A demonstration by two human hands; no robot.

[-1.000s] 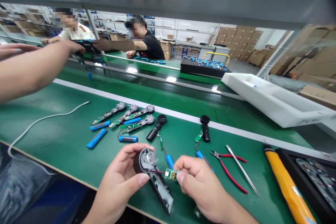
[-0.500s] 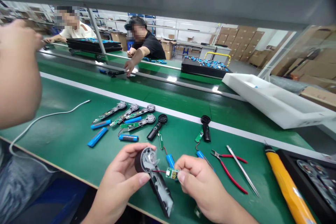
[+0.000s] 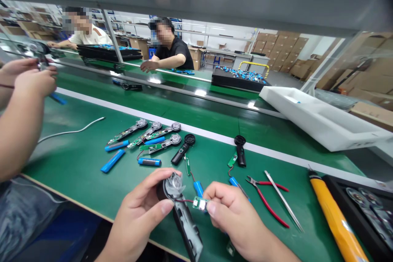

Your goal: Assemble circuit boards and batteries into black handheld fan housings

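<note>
My left hand (image 3: 144, 213) is closed around the round head of an opened handheld fan housing (image 3: 187, 225), dark outside with a grey inside and a clear fan blade (image 3: 174, 184) in its head. Between thumb and fingers, my right hand (image 3: 231, 213) pinches a small green circuit board (image 3: 199, 203). A thin red wire (image 3: 184, 200) runs from the board to the fan head. Just beyond my hands, a blue battery (image 3: 198, 188) lies on the green table, wired to another board (image 3: 187, 165). Part of one more board (image 3: 231, 249) shows below my right hand.
Several opened fan halves (image 3: 164, 143) and blue batteries (image 3: 113, 161) lie ahead to the left. Red-handled cutters (image 3: 270, 200), tweezers (image 3: 284, 200) and an orange electric screwdriver (image 3: 334, 213) lie right, near a white foam tray (image 3: 331, 127). A co-worker's hands (image 3: 33, 77) work at left; others sit opposite.
The lit digits on the board in my right hand no longer show. The co-worker's arm at left has moved, revealing both hands. The person opposite has drawn a hand back from the dark line.
</note>
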